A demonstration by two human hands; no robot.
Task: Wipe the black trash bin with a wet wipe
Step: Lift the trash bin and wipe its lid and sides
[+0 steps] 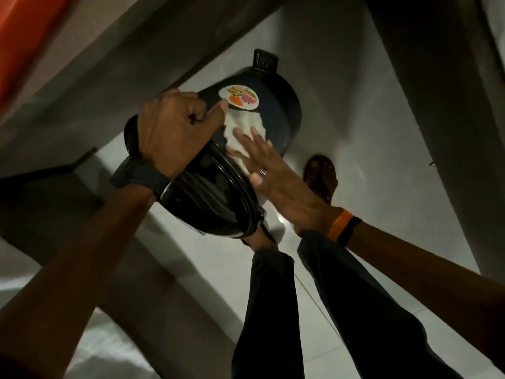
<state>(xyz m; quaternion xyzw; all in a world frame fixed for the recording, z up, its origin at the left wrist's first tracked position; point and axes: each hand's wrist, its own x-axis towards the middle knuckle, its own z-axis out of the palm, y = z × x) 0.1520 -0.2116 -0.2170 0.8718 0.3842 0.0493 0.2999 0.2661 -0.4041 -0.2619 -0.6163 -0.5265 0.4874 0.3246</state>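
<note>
The black trash bin (276, 105) is lifted off the floor and tilted, its lid end toward me and its foot pedal pointing away. A round colourful sticker (241, 97) sits on its side. My left hand (175, 132) grips the bin near the lid rim, fingers curled around it. My right hand (270, 170) lies flat with fingers spread, pressing a white wet wipe (240, 129) against the bin's side just below the sticker.
Below me are my legs in dark trousers (273, 310) and a sandalled foot (321, 173) on the pale tiled floor (369, 132). A grey slab or counter edge (136, 50) runs at upper left, with an orange surface (21, 36) in the corner.
</note>
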